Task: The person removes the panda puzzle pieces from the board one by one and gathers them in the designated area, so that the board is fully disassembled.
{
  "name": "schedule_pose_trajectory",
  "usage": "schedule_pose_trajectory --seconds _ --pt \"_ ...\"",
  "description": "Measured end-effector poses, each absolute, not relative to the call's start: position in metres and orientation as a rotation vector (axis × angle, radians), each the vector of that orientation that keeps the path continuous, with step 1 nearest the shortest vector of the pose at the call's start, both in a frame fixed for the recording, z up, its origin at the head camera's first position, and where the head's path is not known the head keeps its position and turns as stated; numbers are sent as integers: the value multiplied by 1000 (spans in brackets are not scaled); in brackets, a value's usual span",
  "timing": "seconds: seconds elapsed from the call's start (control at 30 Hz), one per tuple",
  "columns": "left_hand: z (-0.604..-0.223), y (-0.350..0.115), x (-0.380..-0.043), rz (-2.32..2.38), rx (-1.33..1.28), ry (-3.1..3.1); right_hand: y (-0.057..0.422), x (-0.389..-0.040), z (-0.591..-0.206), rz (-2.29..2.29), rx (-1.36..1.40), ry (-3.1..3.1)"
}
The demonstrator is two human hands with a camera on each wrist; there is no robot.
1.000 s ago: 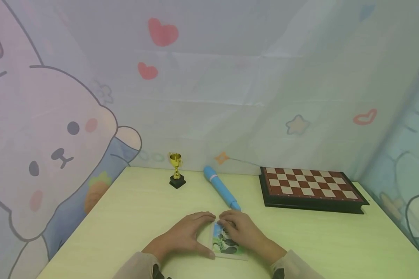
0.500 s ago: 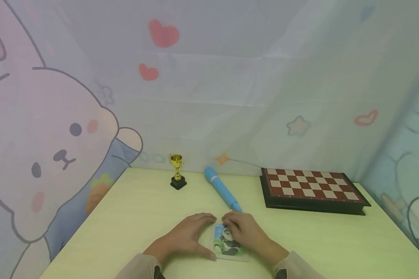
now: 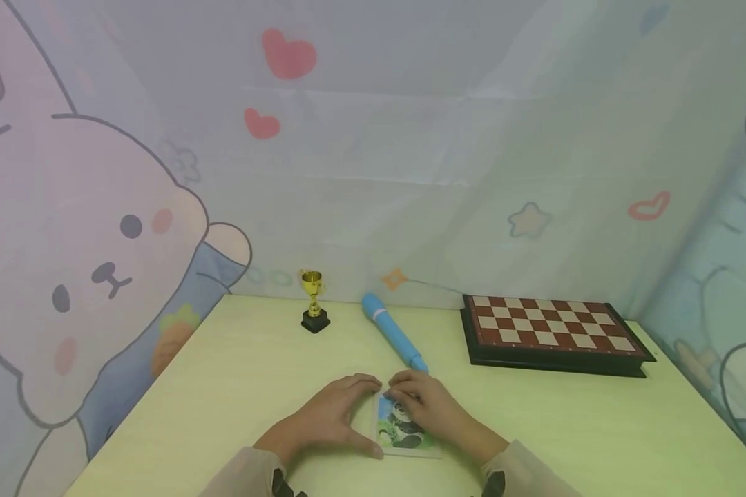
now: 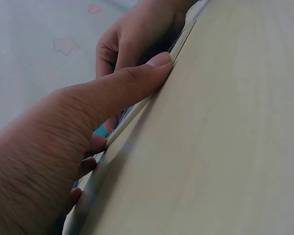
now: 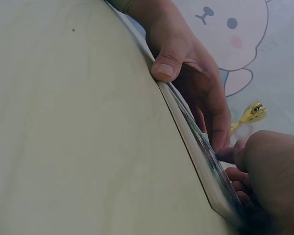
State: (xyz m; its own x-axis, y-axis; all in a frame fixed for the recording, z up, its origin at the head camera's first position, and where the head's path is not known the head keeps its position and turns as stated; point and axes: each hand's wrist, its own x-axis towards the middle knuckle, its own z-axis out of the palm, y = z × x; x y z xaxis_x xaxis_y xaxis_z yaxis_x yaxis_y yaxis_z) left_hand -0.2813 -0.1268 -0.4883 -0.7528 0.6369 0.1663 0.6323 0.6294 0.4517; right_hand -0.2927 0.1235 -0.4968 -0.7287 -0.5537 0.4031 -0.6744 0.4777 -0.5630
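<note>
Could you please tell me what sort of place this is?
Possibly a staged play area: a pastel cartoon-printed fabric backdrop hangs behind a pale wood-grained table bearing a small gold trophy cup and a red-and-white checkered board.

Looking forward and down from the head, well back over the tabletop; now tight at the left wrist, tilted, facing the right hand; just as close at the right, facing the left hand; sharing across wrists the panda picture.
</note>
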Motion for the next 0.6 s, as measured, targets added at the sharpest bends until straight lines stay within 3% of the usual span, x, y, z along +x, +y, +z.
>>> schedule_pose_trajectory --seconds 0.6 --pt "-489 -128 -284 765 1110 2821 119 -295 -495 1371 807 -2673"
